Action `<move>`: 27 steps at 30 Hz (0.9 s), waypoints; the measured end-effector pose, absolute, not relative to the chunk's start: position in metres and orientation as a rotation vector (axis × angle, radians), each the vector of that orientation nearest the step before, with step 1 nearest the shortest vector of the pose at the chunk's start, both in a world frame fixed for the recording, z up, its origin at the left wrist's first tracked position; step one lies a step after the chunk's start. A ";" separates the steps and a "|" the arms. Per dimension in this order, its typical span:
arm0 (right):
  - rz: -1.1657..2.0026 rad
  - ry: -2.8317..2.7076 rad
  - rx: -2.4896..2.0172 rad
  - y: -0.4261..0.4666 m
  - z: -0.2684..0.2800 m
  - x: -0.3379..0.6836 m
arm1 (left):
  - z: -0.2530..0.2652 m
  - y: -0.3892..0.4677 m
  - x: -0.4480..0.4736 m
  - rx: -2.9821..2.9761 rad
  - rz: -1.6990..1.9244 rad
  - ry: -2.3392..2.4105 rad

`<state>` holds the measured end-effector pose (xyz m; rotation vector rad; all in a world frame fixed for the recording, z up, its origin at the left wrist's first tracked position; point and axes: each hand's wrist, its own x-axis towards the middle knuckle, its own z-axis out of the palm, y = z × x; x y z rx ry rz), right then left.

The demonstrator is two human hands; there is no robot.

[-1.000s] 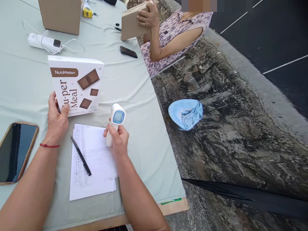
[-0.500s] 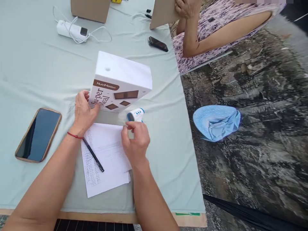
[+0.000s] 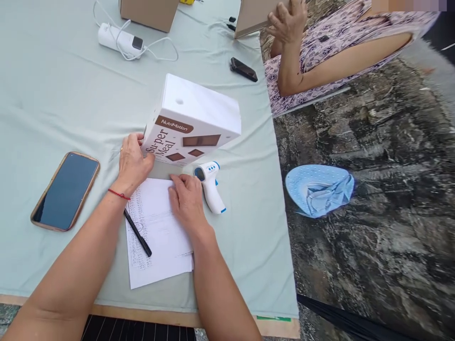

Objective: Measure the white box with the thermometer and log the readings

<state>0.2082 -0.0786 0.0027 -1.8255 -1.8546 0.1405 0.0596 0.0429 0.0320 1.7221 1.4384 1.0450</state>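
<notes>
A white NutriMotion Super Meal box (image 3: 199, 106) stands upright on the cloth. My left hand (image 3: 133, 158) grips its lower left corner, thumb on the printed front and fingers around the side. My right hand (image 3: 187, 201) rests on the upper right part of the paper sheets (image 3: 158, 227), fingers loosely bent with thumb and index apart, and nothing shows in it. Right beside it lies a white and blue infrared thermometer (image 3: 210, 187). A black pen (image 3: 138, 234) lies across the left part of the sheets.
A smartphone (image 3: 66, 192) lies at left. Behind are a white power bank with cable (image 3: 119, 41), a cardboard box (image 3: 149, 12) and a small black device (image 3: 243, 69). Another person's hand (image 3: 287, 23) touches a cardboard panel (image 3: 250, 19). A blue hat (image 3: 320, 189) lies beyond the table's right edge.
My right hand has come down onto the sheets, its pinch loosened, uncovering the thermometer. My left hand stays on the box. The other person's fingers have spread on the cardboard.
</notes>
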 end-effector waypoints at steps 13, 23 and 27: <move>0.185 -1.691 -1.854 -0.088 0.009 0.245 | 0.024 0.048 0.057 1.600 1.121 1.465; 0.509 -1.908 -1.506 -0.099 0.034 0.164 | 0.022 0.050 0.057 1.488 1.151 1.487; 0.643 -1.907 -1.547 -0.103 0.034 0.150 | 0.027 0.050 0.054 1.465 1.225 1.529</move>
